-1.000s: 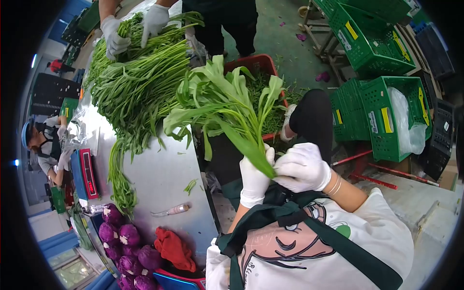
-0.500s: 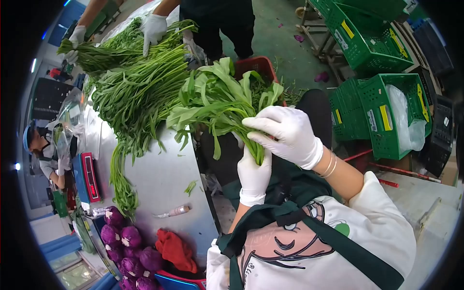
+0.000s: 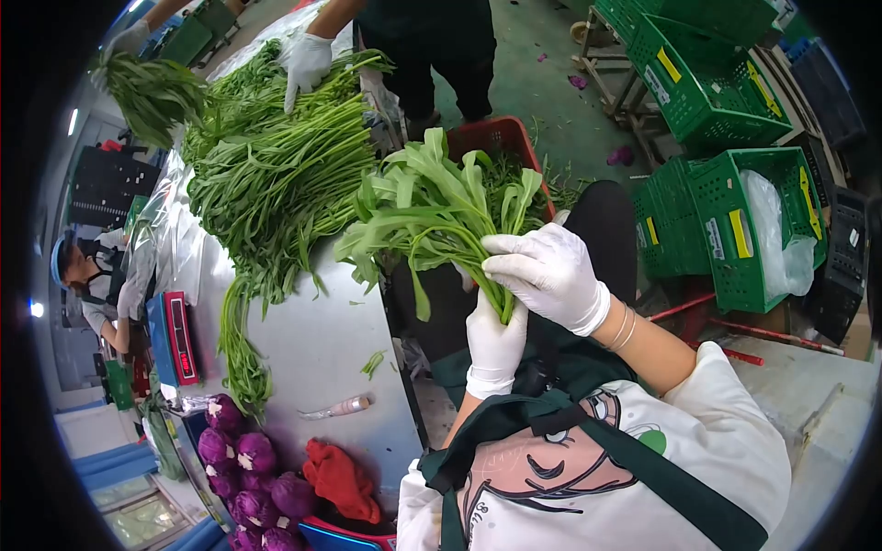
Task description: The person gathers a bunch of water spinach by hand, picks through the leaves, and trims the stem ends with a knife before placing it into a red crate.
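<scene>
Hands, two, white-gloved: I have the left hand [image 3: 496, 343] closed round the lower stems of a leafy bunch [image 3: 441, 207]; the right hand [image 3: 548, 274], fingers bent, closed over the same stems just above.
Leafy bunch, one: held up beside the surface [image 3: 317, 354], leaves pointing away from the person.
On the surface: heap of greens [image 3: 276, 184]; knife [image 3: 347, 406]; red cloth [image 3: 342, 479].
Near the cloth: purple cabbages [image 3: 255, 452].
Beyond the bunch: red crate [image 3: 491, 136], partly hidden.
Co-worker's hand [image 3: 308, 66]: on the heap.
</scene>
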`<state>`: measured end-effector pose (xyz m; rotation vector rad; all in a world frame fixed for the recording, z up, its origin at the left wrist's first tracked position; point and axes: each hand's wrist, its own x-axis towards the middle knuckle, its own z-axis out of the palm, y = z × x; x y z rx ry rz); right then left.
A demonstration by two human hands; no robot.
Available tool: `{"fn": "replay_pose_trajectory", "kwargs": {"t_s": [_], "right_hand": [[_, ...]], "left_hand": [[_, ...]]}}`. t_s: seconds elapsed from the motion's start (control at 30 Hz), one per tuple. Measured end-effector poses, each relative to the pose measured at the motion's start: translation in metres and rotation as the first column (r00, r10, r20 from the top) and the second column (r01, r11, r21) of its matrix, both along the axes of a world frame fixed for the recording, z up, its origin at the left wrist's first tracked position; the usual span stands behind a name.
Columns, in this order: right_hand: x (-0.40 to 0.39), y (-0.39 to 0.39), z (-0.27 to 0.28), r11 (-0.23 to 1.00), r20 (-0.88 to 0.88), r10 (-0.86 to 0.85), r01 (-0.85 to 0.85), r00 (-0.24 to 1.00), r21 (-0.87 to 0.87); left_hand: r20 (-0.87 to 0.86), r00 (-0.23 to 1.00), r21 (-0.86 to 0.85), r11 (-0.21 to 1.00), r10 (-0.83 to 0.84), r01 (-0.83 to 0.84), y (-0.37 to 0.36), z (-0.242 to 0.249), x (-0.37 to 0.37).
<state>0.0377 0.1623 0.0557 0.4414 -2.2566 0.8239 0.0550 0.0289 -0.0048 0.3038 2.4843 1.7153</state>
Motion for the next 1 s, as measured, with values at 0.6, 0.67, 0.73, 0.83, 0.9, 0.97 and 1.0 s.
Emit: {"fn": "replay_pose_trajectory", "kwargs": {"t_s": [0.6, 0.67, 0.73, 0.83, 0.9, 0.97, 1.0], "right_hand": [[-0.022, 0.031, 0.031, 0.937, 0.052, -0.315, 0.319, 0.948, -0.141], [-0.018, 0.04, 0.034, 0.835, 0.065, -0.265, 0.262, 0.962, -0.484], [-0.006, 0.062, 0.024, 0.8, 0.298, -0.326, 0.43, 0.897, -0.418], [0.007, 0.072, 0.001, 0.981, 0.87, 0.178, -0.018, 0.461, -0.191], [0.015, 0.039, -0.007, 0.804, 0.695, 0.537, -0.041, 0.477, -0.593], [0.012, 0.012, -0.022, 0.722, 0.58, 0.561, -0.007, 0.591, -0.692], [0.007, 0.002, -0.022, 0.666, 0.562, 0.529, 0.098, 0.636, -0.739]], "left_hand": [[0.023, 0.999, -0.064, 0.997, -0.047, 0.048, 0.008, 0.013, 0.006], [0.094, 0.996, -0.075, 0.997, 0.0, 0.007, 0.003, 0.018, 0.0], [0.119, 0.99, 0.058, 0.995, 0.071, -0.078, -0.002, 0.013, -0.004], [0.084, 0.992, 0.055, 0.993, 0.097, -0.102, 0.0, 0.004, -0.008], [-0.065, 0.991, 0.022, 0.993, 0.114, -0.113, 0.013, 0.009, -0.005], [-0.207, 0.977, -0.112, 0.991, 0.048, -0.073, 0.02, -0.01, 0.0], [-0.275, 0.961, -0.225, 0.974, -0.035, -0.029, 0.023, -0.018, 0.0]]}}
